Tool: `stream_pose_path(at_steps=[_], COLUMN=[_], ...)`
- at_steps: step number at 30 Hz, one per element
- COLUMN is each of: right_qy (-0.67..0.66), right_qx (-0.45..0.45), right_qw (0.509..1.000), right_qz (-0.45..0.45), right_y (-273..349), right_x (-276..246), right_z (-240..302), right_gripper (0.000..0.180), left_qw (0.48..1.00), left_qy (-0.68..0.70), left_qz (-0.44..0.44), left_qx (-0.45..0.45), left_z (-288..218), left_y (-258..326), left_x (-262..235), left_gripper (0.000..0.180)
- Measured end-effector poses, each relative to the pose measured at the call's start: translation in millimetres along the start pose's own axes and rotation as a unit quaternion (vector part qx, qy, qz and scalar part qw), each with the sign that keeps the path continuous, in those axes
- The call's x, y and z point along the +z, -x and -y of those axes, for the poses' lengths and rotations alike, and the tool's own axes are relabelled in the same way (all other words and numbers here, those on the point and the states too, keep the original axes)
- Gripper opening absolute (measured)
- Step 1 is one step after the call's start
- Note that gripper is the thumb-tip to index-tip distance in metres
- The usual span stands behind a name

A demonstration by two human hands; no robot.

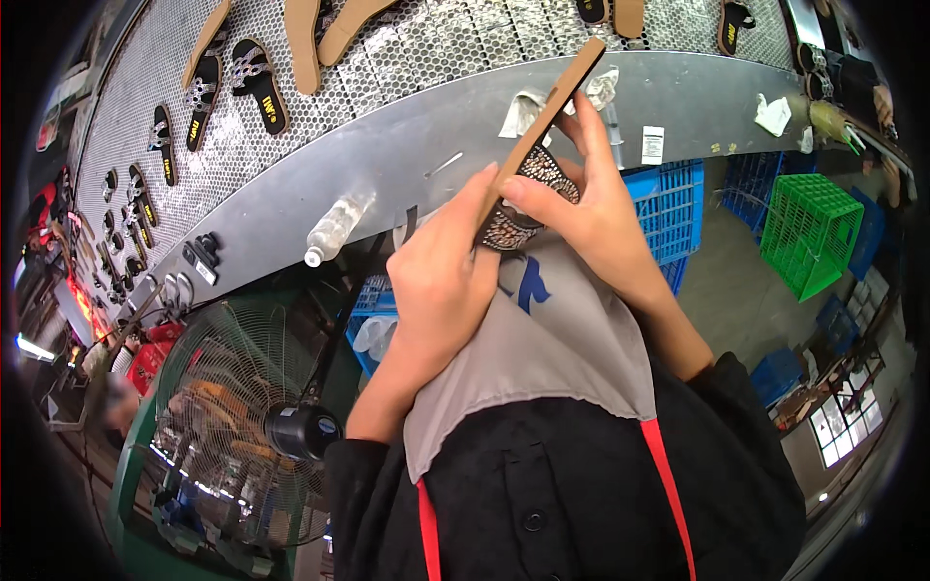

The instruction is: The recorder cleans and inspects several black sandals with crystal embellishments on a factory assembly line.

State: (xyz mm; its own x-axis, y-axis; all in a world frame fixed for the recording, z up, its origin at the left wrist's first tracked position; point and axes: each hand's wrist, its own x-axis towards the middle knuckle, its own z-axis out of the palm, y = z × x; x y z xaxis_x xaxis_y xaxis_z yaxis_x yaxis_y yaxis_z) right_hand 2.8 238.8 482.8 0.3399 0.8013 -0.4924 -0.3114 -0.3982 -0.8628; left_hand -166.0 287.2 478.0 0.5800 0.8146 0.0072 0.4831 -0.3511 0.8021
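From my end I've got the left hand [444, 263] curled around the near end of a sandal [540, 126], the right hand [593, 211] loosely gripping its strap side, with a clear bottle [335, 227] off left on the metal ledge [431, 121] beyond.

I use the clear plastic bottle [336, 230] as my marker. Up and left of it, two black sandals [263, 95] bear short yellow capital lettering on their insoles. Well right of the bottle and higher, another black sandal [732, 27] shows yellow lettering. Right of the bottle, a small white label [653, 145] carries dark print too fine for me to read. Below the bottle, the fan motor [302, 432] has a sticker, also illegible.
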Motion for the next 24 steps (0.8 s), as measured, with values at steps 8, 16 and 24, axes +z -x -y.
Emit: stream_pose_path(at_steps=[8, 16, 24], right_qy=[-0.043, 0.003, 0.018], right_qx=[-0.053, -0.077, -0.097], right_qw=[0.997, 0.997, 0.995], right_qz=[-0.041, -0.025, 0.002], right_y=[7.3, 16.8, 20.1], right_x=[-6.5, -2.6, 18.6], right_z=[-4.5, -6.9, -1.4], right_gripper=[0.117, 0.122, 0.117], left_qw=[0.887, 0.825, 0.819], left_qy=[0.379, 0.408, 0.380], left_qz=[0.120, 0.248, 0.282], left_qx=[-0.234, -0.303, -0.325], left_z=[-6.5, -3.9, 2.1], left_y=[10.9, -32.6, -38.6], left_x=[-15.4, -59.6, -71.2], left_gripper=[0.056, 0.036, 0.032])
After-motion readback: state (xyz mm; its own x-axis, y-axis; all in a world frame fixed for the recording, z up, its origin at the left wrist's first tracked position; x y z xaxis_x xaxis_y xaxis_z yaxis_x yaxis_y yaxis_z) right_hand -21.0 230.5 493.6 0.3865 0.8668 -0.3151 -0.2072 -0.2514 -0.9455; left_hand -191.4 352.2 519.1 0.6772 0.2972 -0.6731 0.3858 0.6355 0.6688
